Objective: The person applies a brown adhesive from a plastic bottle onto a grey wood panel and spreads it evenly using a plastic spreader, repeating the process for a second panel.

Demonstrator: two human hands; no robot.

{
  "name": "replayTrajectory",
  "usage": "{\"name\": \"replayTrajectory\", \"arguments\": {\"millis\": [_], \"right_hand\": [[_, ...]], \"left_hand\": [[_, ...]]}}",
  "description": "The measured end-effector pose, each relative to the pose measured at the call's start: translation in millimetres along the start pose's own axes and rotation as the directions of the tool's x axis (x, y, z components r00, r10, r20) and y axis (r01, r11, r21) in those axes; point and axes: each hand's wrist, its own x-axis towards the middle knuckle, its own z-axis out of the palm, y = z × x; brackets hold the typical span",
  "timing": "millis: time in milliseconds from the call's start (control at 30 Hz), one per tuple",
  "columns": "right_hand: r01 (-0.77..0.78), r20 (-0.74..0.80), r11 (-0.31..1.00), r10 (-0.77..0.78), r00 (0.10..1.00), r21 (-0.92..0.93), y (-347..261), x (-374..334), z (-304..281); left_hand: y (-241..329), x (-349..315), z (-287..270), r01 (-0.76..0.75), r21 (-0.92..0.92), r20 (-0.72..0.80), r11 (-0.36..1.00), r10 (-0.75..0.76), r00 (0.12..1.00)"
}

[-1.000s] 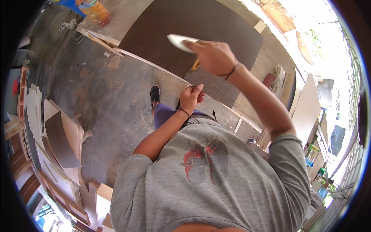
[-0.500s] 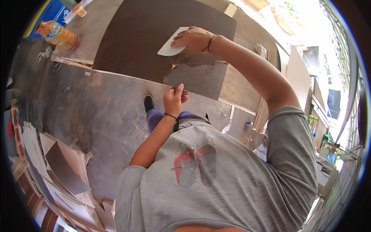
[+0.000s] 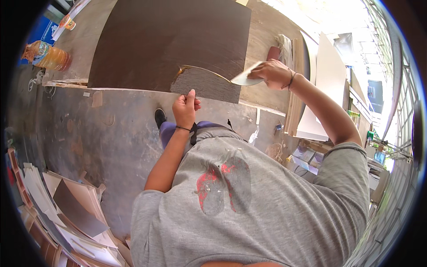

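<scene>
A dark brown sheet [image 3: 147,42] lies on the workbench. On its near right part is a greyish, streaked patch [image 3: 204,83], bordered along the far side by a shiny amber line of what looks like glue. My right hand [image 3: 275,74] grips a flat white spreader [image 3: 247,76], whose tip is at the sheet's right edge, by the end of the amber line. My left hand [image 3: 185,108] is closed at the near edge of the sheet, thumb upward and fingers curled. Whatever it may hold is hidden.
A plastic bottle of orange-amber liquid [image 3: 50,56] lies at the bench's far left, near a small cup [image 3: 67,22]. Pale boards [image 3: 327,84] lean on the right. Board offcuts [image 3: 78,207] stack at lower left on the concrete floor [image 3: 120,133].
My right hand has swept the spreader rightward and nearer, from over the sheet to its right edge. The streaked patch now reaches farther across. The whole view has shifted slightly.
</scene>
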Motion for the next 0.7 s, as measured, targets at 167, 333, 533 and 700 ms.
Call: {"name": "replayTrajectory", "arguments": {"millis": [167, 333, 533, 700], "right_hand": [[-0.012, -0.248, 0.997, 0.029, 0.968, 0.071, -37.6, 7.4, -54.3], [-0.066, -0.236, 0.983, 0.023, 0.971, -0.173, -67.5, 84.8, 1.7], [-0.015, -0.165, 0.993, -0.004, 0.986, -0.113, -77.9, 66.2, -27.1], [0.047, -0.282, 0.990, -0.083, 0.956, -0.135, -40.9, 132.2, -45.0]], "left_hand": [[1.4, 0.9, -4.2, -0.007, 0.014, 0.010, 1.000, 0.007, 1.000], [-0.8, 0.3, -2.0, 0.010, -0.027, 0.043, 1.000, -0.009, 0.999], [0.2, -1.8, -5.1, 0.048, -0.042, 0.046, 0.998, -0.046, 0.998], [8.1, 0.0, -5.6, 0.100, -0.026, 0.086, 0.995, -0.097, 0.992]]}}
